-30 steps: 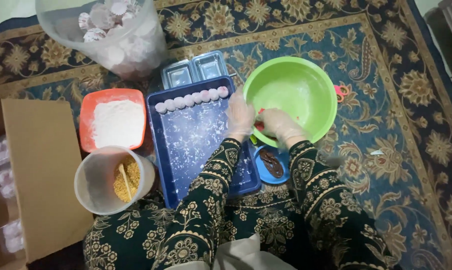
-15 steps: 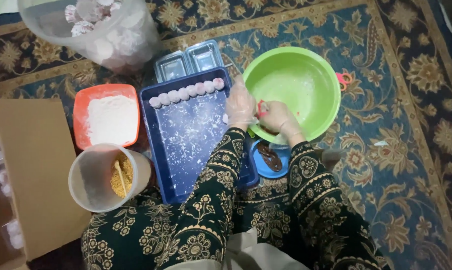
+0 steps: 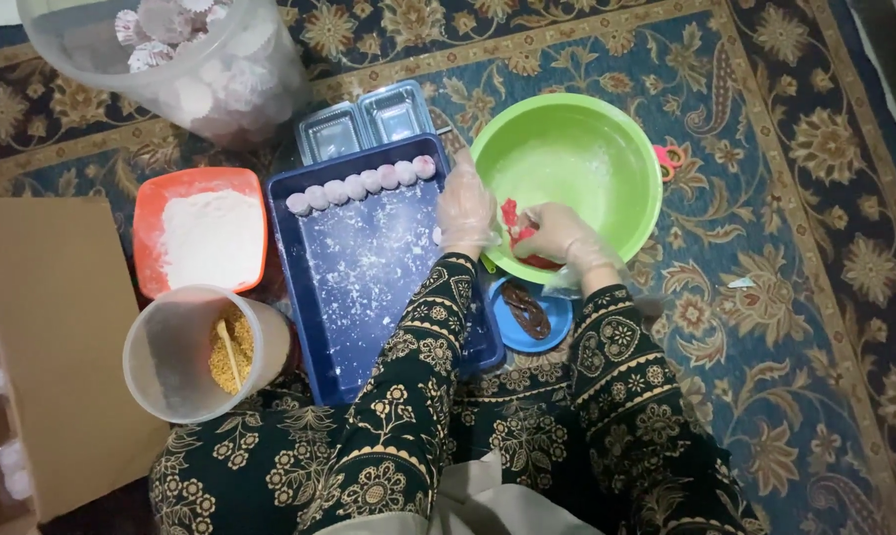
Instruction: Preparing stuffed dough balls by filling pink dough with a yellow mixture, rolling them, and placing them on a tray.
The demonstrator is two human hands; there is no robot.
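Note:
My left hand (image 3: 465,208) and my right hand (image 3: 559,236), both in clear plastic gloves, meet over the near rim of a green bowl (image 3: 577,159). My right hand grips a red piece (image 3: 512,220) and my left hand's fingers touch it from the left. A blue tray (image 3: 369,267) dusted with white powder lies left of the bowl, with a row of several pink-white dough balls (image 3: 361,184) along its far edge. A small blue dish with a brown filling (image 3: 527,312) sits under my wrists.
An orange tub of white flour (image 3: 202,238), a clear cup of yellow crumbs with a stick (image 3: 205,352), a cardboard box (image 3: 56,337), a big clear container of paper cups (image 3: 185,54), two small clear trays (image 3: 369,119) and pink scissors (image 3: 669,159) lie on the patterned carpet.
Both hands stayed at the bowl's near rim working the red piece. The camera view shifted slightly, so everything sits a little lower in the picture.

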